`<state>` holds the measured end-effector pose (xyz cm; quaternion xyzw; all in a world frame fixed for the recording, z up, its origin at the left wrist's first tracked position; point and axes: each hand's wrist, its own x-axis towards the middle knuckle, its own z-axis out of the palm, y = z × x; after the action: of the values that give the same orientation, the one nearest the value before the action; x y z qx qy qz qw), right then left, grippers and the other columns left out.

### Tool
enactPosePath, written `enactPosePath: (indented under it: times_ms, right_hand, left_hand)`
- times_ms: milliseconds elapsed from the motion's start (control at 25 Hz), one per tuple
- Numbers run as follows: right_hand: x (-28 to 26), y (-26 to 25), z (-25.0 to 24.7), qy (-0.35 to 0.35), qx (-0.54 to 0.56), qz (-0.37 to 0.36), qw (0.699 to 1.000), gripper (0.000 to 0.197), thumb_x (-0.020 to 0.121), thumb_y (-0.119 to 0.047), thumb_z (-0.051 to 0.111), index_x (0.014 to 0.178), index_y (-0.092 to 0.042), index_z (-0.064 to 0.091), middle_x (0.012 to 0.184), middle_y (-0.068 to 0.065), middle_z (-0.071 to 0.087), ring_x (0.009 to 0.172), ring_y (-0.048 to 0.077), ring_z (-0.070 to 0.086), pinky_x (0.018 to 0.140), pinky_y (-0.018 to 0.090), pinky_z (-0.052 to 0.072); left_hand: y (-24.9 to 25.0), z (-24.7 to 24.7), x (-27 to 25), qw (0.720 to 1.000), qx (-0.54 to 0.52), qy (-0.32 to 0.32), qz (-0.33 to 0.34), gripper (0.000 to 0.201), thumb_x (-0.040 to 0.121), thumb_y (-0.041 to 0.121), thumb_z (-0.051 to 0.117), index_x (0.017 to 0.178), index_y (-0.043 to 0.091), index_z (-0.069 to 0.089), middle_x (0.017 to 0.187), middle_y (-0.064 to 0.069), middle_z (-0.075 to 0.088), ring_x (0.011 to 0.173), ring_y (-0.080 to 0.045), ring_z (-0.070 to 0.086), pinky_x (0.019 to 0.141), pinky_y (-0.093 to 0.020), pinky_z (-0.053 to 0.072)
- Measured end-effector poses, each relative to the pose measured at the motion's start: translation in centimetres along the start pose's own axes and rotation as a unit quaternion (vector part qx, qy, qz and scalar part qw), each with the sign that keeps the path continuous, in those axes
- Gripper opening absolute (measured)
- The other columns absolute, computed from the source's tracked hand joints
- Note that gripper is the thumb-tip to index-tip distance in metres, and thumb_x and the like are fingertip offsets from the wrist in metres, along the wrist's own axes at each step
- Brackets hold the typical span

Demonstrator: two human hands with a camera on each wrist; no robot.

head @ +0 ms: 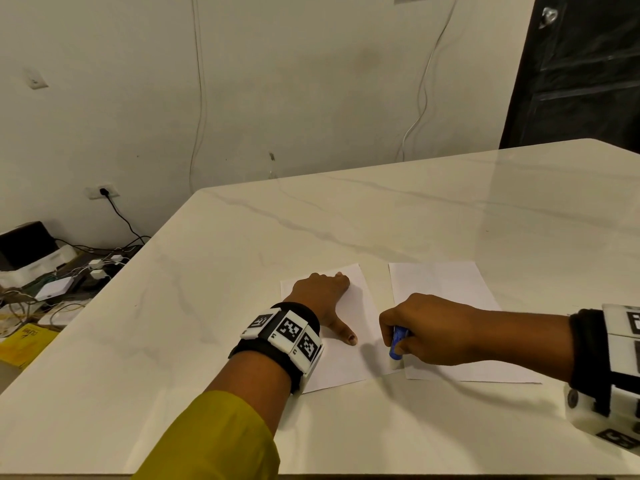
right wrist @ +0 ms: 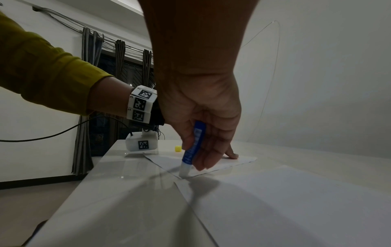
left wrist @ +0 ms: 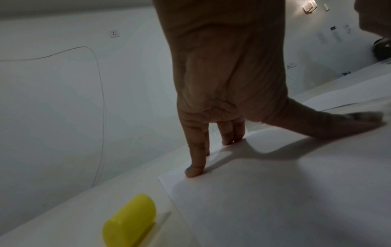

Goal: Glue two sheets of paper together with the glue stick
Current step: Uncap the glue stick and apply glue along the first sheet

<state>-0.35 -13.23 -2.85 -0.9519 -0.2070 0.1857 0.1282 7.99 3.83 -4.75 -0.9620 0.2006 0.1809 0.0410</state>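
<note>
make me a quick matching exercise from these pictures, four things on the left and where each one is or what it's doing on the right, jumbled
Things
1. glue stick
2. yellow cap
3. left sheet of paper
4. right sheet of paper

States
A. lies flat with no hand pressing it
B. lies on the table beside a sheet's edge
C. held down by the left hand
D. gripped in the right hand, tip down near a sheet's near corner

Pairs: 1-D, 2-B, 3-C, 4-A

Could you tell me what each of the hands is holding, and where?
The right hand grips the glue stick around its blue barrel; the left hand only presses the paper.
</note>
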Motion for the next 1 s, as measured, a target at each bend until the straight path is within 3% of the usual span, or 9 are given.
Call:
enactPosePath:
  times_ms: [280, 400, 600, 720, 1000]
  right_hand:
    - [-0.6, 0.0, -0.4, -0.024, 0.008, -0.004, 1.000, 0.020, 0.090, -0.011, 0.053, 0.108, -0.014, 0.063, 0.112, 0.004, 0.066, 0.081, 0.013, 0.049, 0.057, 0.011, 0.034]
    - [-0.6, 0.1, -0.5, -0.024, 0.020, -0.002, 0.999, 0.020, 0.090, -0.013, 0.054, 0.107, -0.015, 0.063, 0.100, 0.002, 0.062, 0.070, 0.006, 0.046, 0.056, 0.011, 0.031]
    - [0.6, 0.0, -0.6, -0.010, 0.019, 0.011, 1.000, 0.021, 0.090, -0.010, 0.052, 0.107, -0.013, 0.063, 0.112, 0.005, 0.066, 0.083, 0.014, 0.049, 0.057, 0.011, 0.034]
    - [1.7, 0.3, -1.1, 0.001, 0.019, 0.023, 1.000, 0.022, 0.091, -0.009, 0.051, 0.109, -0.011, 0.063, 0.106, 0.005, 0.064, 0.083, 0.015, 0.048, 0.056, 0.011, 0.032]
    - [3.6, 0.8, -1.6, 0.021, 0.024, 0.038, 0.999, 0.022, 0.091, -0.011, 0.053, 0.111, -0.009, 0.062, 0.117, 0.008, 0.065, 0.085, 0.014, 0.048, 0.056, 0.011, 0.031]
  left_hand:
    - [0.0, 0.0, -0.3, 1.000, -0.001, -0.002, 0.001, 0.096, 0.064, 0.052, 0.078, 0.138, 0.015, 0.030, 0.133, -0.009, 0.049, 0.124, -0.029, 0.044, 0.099, -0.040, 0.039]
    - [0.0, -0.1, -0.4, 1.000, -0.001, -0.003, -0.003, 0.101, 0.066, 0.052, 0.077, 0.143, 0.016, 0.024, 0.136, -0.010, 0.047, 0.127, -0.029, 0.041, 0.101, -0.040, 0.038]
    - [0.1, -0.1, -0.5, 1.000, -0.003, -0.005, -0.006, 0.102, 0.067, 0.052, 0.076, 0.145, 0.017, 0.021, 0.141, -0.009, 0.043, 0.130, -0.029, 0.039, 0.104, -0.040, 0.036]
    - [0.1, 0.0, -0.4, 1.000, -0.003, -0.005, -0.006, 0.104, 0.066, 0.053, 0.077, 0.146, 0.017, 0.020, 0.141, -0.009, 0.044, 0.130, -0.029, 0.039, 0.104, -0.039, 0.036]
    - [0.0, 0.1, -0.1, 1.000, 0.001, -0.007, -0.001, 0.103, 0.065, 0.054, 0.077, 0.144, 0.017, 0.023, 0.140, -0.009, 0.045, 0.128, -0.028, 0.041, 0.100, -0.039, 0.038]
